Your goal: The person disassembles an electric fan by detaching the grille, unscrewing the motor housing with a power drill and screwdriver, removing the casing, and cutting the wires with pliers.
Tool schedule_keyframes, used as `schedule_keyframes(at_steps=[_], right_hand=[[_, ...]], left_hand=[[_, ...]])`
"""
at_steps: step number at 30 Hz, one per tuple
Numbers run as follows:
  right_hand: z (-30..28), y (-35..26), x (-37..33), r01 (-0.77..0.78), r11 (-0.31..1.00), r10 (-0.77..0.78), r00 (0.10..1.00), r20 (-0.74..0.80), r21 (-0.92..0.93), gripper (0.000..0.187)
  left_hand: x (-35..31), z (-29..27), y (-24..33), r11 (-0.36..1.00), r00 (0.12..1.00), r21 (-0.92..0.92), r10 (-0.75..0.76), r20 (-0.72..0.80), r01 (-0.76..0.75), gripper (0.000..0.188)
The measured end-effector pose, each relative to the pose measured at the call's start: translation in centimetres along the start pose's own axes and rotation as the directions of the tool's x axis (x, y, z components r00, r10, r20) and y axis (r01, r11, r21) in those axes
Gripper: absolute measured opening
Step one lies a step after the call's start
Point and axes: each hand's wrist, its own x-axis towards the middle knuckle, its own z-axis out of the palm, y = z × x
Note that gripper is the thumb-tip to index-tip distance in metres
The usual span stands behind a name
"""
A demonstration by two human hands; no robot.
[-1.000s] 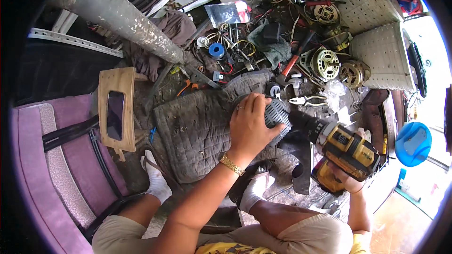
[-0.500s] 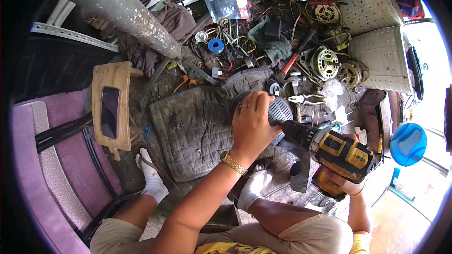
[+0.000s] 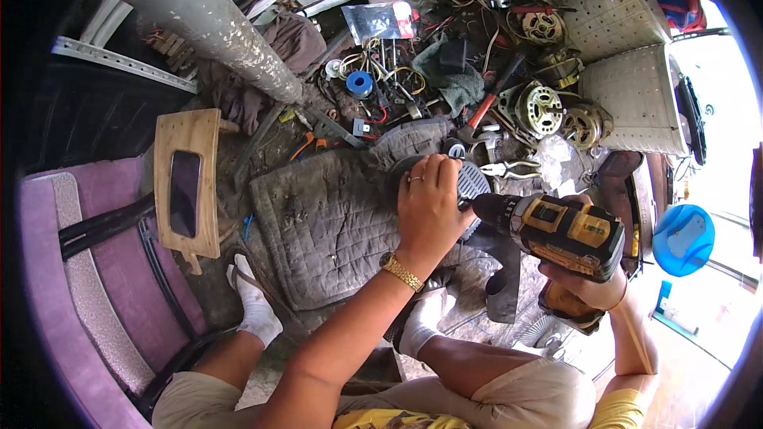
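My left hand (image 3: 429,202), with a gold watch (image 3: 402,272) on its wrist, is closed over a dark grey round housing with vent slots (image 3: 474,183). The housing rests near the right edge of a quilted grey cloth (image 3: 326,226). A yellow and black cordless drill (image 3: 572,234) points leftward, its chuck (image 3: 497,210) right up against the housing. My right hand (image 3: 592,282) is wrapped round the drill's grip. The drill's tip is hidden at the housing, so I cannot tell whether it touches a screw.
Pliers (image 3: 513,169), a red-handled hammer (image 3: 494,94) and motor parts (image 3: 540,109) lie beyond my hands. A blue tape roll (image 3: 359,84) sits among loose wires. At left stands a wooden stool (image 3: 211,183) with a phone-like dark slab; a blue round lid (image 3: 683,240) is at right.
The drill has shifted slightly up and lies more level, its chuck now at the housing's side. My right forearm has swung outward. My left hand keeps its hold.
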Motion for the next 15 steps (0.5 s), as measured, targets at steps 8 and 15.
schedule_keyframes(at_steps=[8,15], right_hand=[[-1.0,2.3,-2.1,-0.222,0.954,0.220,0.975,0.031,0.202,0.051],[-3.8,5.7,-2.8,0.108,0.970,-0.093,0.993,-0.077,0.219,0.069]], left_hand=[[-0.1,-0.7,0.0,0.999,0.990,0.039,0.024,0.137,-0.029,0.073],[0.8,-0.6,-0.7,0.985,0.967,-0.077,0.168,0.193,-0.156,0.038]])
